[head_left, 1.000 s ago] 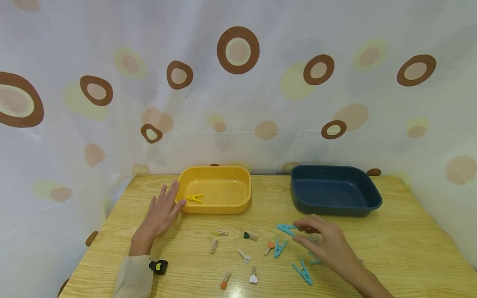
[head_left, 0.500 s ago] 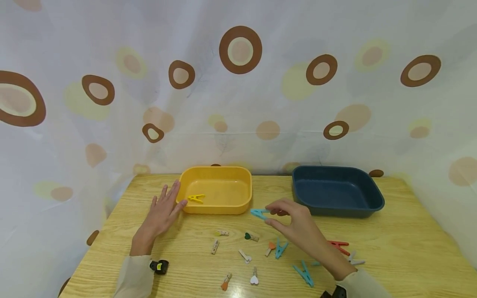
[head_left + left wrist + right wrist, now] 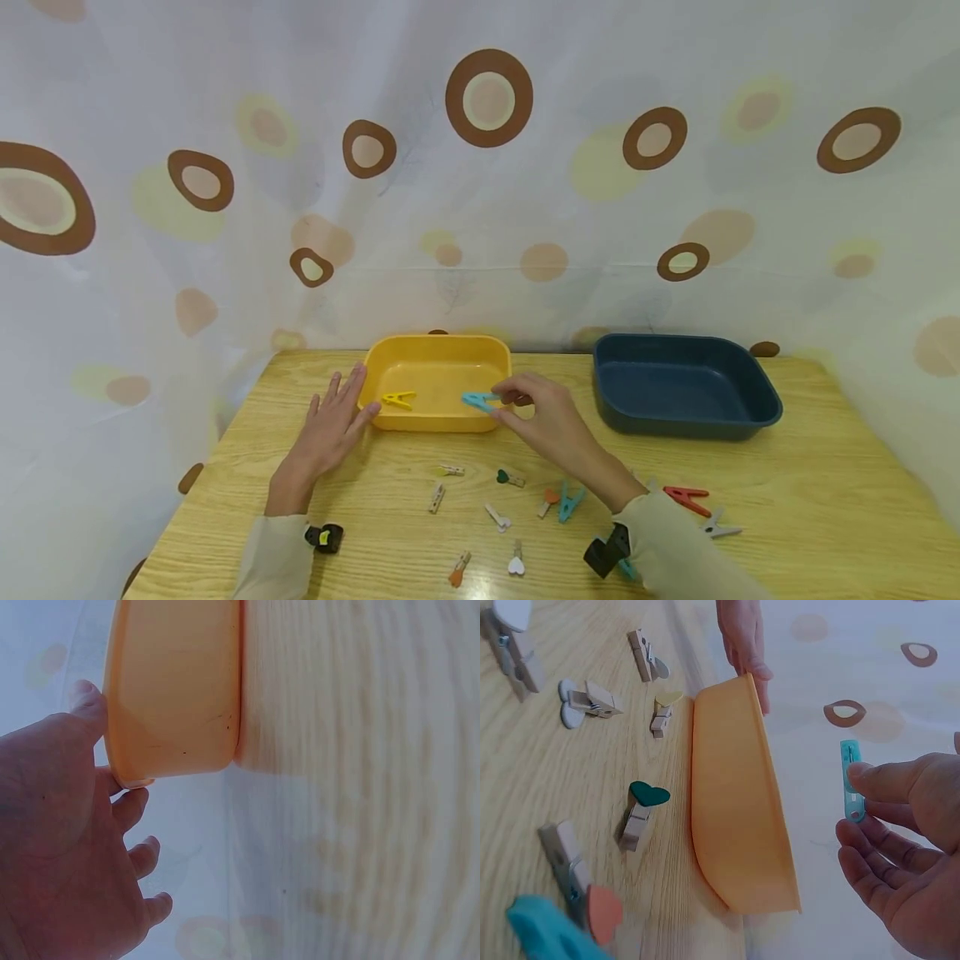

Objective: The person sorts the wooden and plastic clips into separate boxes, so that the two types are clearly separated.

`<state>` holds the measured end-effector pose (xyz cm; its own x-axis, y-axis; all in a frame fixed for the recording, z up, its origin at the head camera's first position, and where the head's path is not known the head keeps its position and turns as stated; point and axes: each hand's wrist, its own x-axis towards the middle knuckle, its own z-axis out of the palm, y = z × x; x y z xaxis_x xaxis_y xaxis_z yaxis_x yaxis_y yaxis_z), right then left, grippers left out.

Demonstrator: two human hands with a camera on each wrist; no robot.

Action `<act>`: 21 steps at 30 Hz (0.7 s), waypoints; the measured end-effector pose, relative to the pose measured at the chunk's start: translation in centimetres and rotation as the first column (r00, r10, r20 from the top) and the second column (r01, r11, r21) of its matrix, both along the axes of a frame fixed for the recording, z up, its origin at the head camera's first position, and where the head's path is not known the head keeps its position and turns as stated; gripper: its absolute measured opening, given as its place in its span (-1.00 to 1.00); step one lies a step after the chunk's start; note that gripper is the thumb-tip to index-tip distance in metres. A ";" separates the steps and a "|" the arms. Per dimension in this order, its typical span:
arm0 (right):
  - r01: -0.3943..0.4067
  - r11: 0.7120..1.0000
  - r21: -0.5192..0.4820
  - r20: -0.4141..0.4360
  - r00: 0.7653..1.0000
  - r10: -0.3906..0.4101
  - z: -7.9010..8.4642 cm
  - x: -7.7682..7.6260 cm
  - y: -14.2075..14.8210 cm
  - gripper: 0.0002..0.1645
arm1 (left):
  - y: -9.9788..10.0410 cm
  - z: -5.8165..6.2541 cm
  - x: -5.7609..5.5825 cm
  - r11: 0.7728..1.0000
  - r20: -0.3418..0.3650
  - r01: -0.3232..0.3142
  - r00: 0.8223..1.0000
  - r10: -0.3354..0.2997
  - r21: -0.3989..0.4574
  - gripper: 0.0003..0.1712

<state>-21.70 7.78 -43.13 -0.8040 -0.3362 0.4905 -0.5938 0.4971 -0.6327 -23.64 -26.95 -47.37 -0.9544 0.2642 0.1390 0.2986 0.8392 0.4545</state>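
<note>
My right hand [image 3: 543, 417] pinches a light-blue clothespin [image 3: 477, 401] between thumb and fingers, over the right end of the yellow tub [image 3: 442, 423]. In the right wrist view the blue clothespin [image 3: 851, 780] is seen edge-on, higher than the tub's rim. Inside the tub, near its left front corner, lies a yellow clothespin [image 3: 397, 401]. My left hand [image 3: 326, 425] rests against the tub's left end with fingers spread, thumb near the front corner. The left wrist view shows fingertips touching the tub's rim [image 3: 114, 712].
A dark blue tub [image 3: 688, 427] stands at the back right. Several small wooden clothespins, one with a green heart [image 3: 502, 477], lie mid-table. Nearer the right forearm are another light-blue clothespin [image 3: 570, 502], a red one [image 3: 686, 500] and a grey one [image 3: 718, 526]. A patterned curtain [image 3: 480, 208] hangs behind.
My right hand has carried the blue clothespin left and away from me, from above the table to over the yellow tub. The red and grey clothespins came into sight. My left hand stays put.
</note>
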 end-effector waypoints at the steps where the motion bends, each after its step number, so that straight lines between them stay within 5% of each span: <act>1: -0.003 1.000 -0.005 0.002 1.000 0.003 0.0 -0.3 -0.3 -0.68 | 0.0 0.0 0.1 1.000 -0.002 0.001 1.000 -0.001 0.003 -0.17; 21: 0.002 0.994 0.112 0.160 0.987 -0.020 -1.3 -5.2 -5.9 -0.70 | -0.1 -0.2 0.0 1.000 -0.011 -0.008 1.000 0.008 -0.008 -0.16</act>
